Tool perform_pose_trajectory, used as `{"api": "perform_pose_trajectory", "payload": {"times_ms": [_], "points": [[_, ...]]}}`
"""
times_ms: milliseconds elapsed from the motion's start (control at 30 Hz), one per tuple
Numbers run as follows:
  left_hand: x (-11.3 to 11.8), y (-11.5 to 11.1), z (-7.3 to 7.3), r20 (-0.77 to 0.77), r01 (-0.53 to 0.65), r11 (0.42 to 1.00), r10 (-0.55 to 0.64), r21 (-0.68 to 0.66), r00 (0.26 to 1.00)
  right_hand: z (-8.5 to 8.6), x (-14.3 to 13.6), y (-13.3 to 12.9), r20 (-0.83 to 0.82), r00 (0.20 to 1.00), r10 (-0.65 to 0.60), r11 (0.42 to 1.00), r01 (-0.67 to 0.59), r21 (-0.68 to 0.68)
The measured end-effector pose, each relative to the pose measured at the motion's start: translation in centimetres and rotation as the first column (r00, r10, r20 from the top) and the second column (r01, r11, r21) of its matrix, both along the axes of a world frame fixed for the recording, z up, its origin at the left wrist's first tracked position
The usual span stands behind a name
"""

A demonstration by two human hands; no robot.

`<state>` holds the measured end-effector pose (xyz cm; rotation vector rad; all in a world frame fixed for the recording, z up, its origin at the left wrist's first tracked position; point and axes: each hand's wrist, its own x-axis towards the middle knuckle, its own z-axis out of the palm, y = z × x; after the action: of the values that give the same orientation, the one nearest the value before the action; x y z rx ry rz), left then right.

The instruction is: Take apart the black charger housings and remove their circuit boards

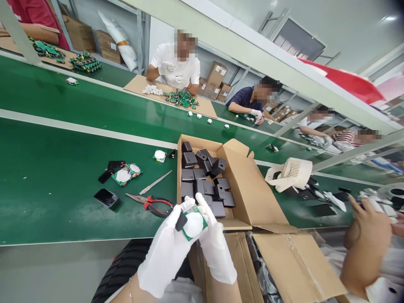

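Both of my hands wear white gloves and meet at the bench's front edge. Between them is a green circuit board (204, 221) with a round white piece (193, 225) on its face. My left hand (167, 246) grips the board's left side, and a small black part (181, 221) sits at its thumb. On the other side, my right hand (216, 242) has its fingers closed on the board's right edge. Just beyond them lie red-handled pliers (151, 205) and metal tweezers (155, 182). A cardboard box (236, 223) of black plastic housings (202, 187) stands right behind the board.
Left on the green bench (57, 189) are a black housing (107, 198) and more boards (124, 174). A white fan (293, 174) stands right of the box. An opened carton (299, 265) is below the edge. A neighbour's hands (369, 223) work at right; several people sit across the line.
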<state>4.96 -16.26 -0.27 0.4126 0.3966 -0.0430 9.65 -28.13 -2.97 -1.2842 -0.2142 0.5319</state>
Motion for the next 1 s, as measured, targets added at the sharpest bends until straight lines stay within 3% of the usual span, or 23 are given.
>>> {"api": "perform_pose_trajectory", "payload": {"times_ms": [100, 200, 300, 500, 667, 733, 900, 1000], "points": [[0.1, 0.6, 0.8, 0.023, 0.083, 0.993, -0.081, -0.083, 0.996, 0.9, 0.5, -0.3, 0.121, 0.992, 0.028, 0.994, -0.015, -0.106], [-0.2, 1.0, 1.4, 0.023, 0.117, 0.989, -0.115, -0.092, 0.993, 2.3, 0.8, -0.3, 0.201, 0.972, 0.119, 0.918, -0.031, -0.396], [-0.5, 0.9, 1.5, 0.023, 0.084, 0.996, -0.084, -0.032, 0.996, 3.2, 0.8, 0.1, 0.184, 0.973, 0.139, 0.861, -0.027, -0.508], [-0.5, 0.6, 0.9, 0.078, 0.089, 0.996, -0.09, 0.015, 0.993, 3.3, -0.3, 1.5, 0.007, 0.999, 0.032, 0.954, -0.029, -0.299], [-0.5, 0.8, 1.0, 0.013, 0.073, 0.996, -0.073, 0.043, 0.997, 2.8, -0.7, 2.0, 0.006, 0.999, -0.047, 0.973, 0.047, -0.227], [-0.5, 0.8, 0.9, -0.015, 0.075, 0.996, -0.074, 0.047, 0.997, 2.6, -0.6, 1.8, -0.014, 0.999, -0.04, 0.976, 0.036, -0.214], [-0.5, 1.0, 0.3, -0.056, 0.057, 0.997, -0.054, 0.054, 0.997, 2.8, 0.0, 1.3, 0.023, 0.994, 0.11, 0.977, -0.104, -0.187], [-0.6, 1.0, 0.5, -0.076, 0.031, 0.998, -0.027, 0.055, 0.997, 2.8, -0.2, 1.6, -0.009, 0.997, 0.073, 0.968, -0.073, -0.239]]}}
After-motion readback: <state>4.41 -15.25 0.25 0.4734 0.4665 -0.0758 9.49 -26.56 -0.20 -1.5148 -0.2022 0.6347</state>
